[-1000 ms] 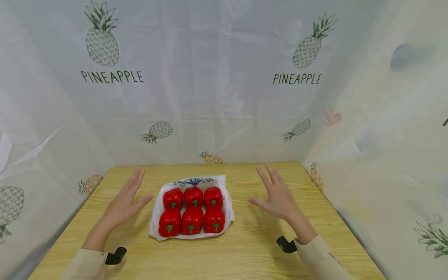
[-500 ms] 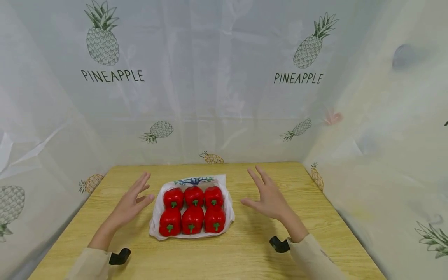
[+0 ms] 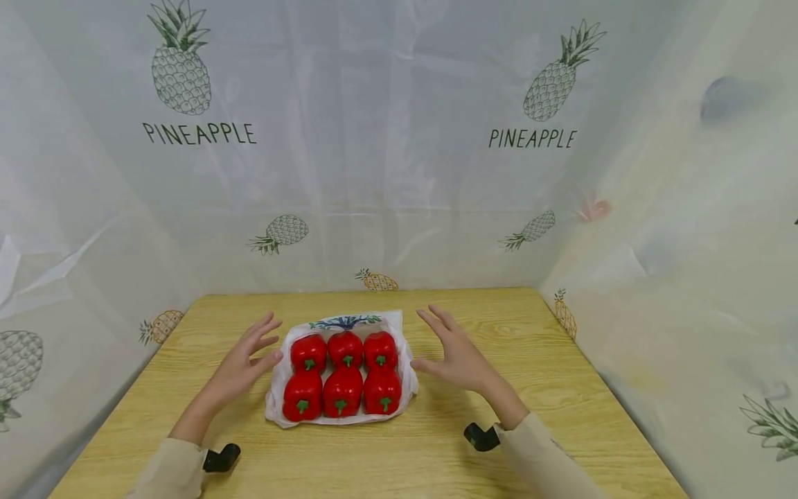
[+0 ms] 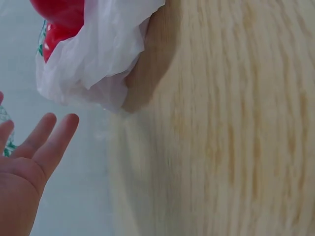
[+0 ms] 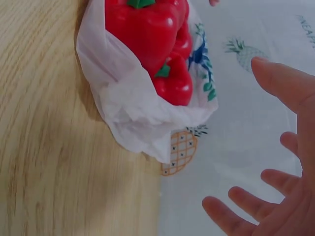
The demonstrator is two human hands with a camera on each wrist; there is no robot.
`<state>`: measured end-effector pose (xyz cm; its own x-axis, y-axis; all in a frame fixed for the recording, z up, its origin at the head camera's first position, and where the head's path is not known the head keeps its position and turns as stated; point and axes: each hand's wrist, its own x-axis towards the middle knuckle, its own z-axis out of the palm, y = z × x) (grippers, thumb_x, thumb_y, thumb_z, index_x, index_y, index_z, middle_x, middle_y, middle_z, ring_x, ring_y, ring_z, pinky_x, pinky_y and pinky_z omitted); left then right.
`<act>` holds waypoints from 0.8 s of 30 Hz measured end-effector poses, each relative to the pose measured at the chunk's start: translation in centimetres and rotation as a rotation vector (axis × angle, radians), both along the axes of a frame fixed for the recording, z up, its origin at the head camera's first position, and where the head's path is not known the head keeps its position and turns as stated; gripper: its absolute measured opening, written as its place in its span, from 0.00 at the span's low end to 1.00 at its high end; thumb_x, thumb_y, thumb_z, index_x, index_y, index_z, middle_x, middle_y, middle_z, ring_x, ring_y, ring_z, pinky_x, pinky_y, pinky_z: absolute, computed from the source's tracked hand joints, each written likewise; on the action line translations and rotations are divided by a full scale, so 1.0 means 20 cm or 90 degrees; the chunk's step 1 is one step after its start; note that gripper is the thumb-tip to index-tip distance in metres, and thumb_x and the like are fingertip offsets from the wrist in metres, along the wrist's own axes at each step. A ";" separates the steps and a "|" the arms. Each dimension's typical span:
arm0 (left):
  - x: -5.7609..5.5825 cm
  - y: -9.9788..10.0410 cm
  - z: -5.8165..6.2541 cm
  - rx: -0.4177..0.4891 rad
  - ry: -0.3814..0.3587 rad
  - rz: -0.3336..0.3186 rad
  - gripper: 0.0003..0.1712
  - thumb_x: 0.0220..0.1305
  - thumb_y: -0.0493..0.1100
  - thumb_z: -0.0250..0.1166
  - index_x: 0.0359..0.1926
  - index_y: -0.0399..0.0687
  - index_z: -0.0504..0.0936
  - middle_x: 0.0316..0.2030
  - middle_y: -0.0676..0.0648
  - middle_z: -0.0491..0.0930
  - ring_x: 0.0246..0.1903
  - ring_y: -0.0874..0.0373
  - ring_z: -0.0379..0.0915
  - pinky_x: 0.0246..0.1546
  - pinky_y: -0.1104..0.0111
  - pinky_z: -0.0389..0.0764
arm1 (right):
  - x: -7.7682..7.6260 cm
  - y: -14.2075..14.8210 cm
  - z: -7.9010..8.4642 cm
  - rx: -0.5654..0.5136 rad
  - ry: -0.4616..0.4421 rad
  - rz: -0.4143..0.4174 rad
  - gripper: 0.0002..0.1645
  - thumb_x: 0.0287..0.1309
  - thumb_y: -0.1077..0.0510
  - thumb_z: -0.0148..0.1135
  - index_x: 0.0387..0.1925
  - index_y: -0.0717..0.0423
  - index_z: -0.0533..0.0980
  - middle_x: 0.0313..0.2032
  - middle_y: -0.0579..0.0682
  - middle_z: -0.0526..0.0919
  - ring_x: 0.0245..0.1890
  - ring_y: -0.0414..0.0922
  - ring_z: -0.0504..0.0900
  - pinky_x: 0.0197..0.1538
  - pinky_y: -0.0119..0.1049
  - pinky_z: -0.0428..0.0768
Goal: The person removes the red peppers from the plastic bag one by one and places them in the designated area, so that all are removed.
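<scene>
Several red bell peppers [image 3: 342, 392] with green stems lie in two rows inside a white cloth bag [image 3: 408, 381], its mouth folded down around them. A blue and green print shows on the bag's far side. My left hand [image 3: 240, 367] hovers at the bag's left side with fingers spread and relaxed; in the left wrist view its fingertips [image 4: 71, 123] are apart from the cloth. On the right side my right hand [image 3: 460, 357] is held likewise, thumb toward the bag's edge. The right wrist view shows a gap between that hand [image 5: 290, 196] and the bag [image 5: 133, 113]. Neither hand holds anything.
The bag stands on a wooden table [image 3: 349, 464] with pale yellow grain. A whitish curtain [image 3: 386, 173] printed with pineapples rises behind the table's far edge and along both sides. A black wrist mount [image 3: 222, 458] sticks out from the left sleeve, another [image 3: 481, 436] from the right.
Both hands have moved inward toward the bag, the right one leftward and the left one rightward. The peppers and the bag have stayed in place.
</scene>
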<state>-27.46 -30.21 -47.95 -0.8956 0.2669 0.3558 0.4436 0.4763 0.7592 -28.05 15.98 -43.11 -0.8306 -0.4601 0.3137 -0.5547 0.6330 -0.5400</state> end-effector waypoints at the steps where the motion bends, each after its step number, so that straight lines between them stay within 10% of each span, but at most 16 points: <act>1: 0.00 0.00 0.00 0.003 -0.001 -0.002 0.36 0.79 0.42 0.63 0.82 0.49 0.62 0.84 0.36 0.46 0.70 0.26 0.67 0.58 0.39 0.82 | 0.00 -0.01 0.00 -0.006 -0.009 0.008 0.57 0.63 0.45 0.78 0.84 0.42 0.56 0.84 0.53 0.51 0.78 0.62 0.65 0.67 0.64 0.78; 7: 0.00 0.00 -0.02 0.009 -0.019 -0.033 0.34 0.79 0.41 0.64 0.79 0.43 0.65 0.84 0.36 0.47 0.70 0.25 0.66 0.58 0.40 0.82 | 0.00 -0.07 -0.02 -0.036 -0.034 0.069 0.50 0.63 0.52 0.78 0.81 0.44 0.63 0.81 0.54 0.57 0.74 0.58 0.70 0.59 0.58 0.85; 14: -0.01 -0.02 -0.04 0.010 -0.034 -0.081 0.32 0.78 0.40 0.65 0.77 0.40 0.68 0.83 0.36 0.47 0.70 0.24 0.65 0.57 0.78 0.76 | 0.01 -0.12 -0.03 -0.031 -0.028 0.107 0.46 0.64 0.55 0.77 0.79 0.50 0.66 0.79 0.55 0.63 0.71 0.55 0.74 0.58 0.52 0.87; 24: -0.02 -0.03 -0.07 -0.004 -0.011 -0.094 0.22 0.75 0.38 0.67 0.66 0.42 0.79 0.83 0.36 0.48 0.68 0.25 0.68 0.57 0.73 0.82 | 0.02 -0.16 -0.05 -0.041 -0.058 0.143 0.43 0.65 0.57 0.76 0.77 0.55 0.69 0.78 0.61 0.62 0.70 0.56 0.72 0.59 0.53 0.87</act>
<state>-27.83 -30.79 -49.30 -0.8528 0.3978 0.3385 0.4956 0.4115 0.7649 -27.61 12.79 -44.14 -0.7361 -0.6175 0.2771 -0.6249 0.4627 -0.6288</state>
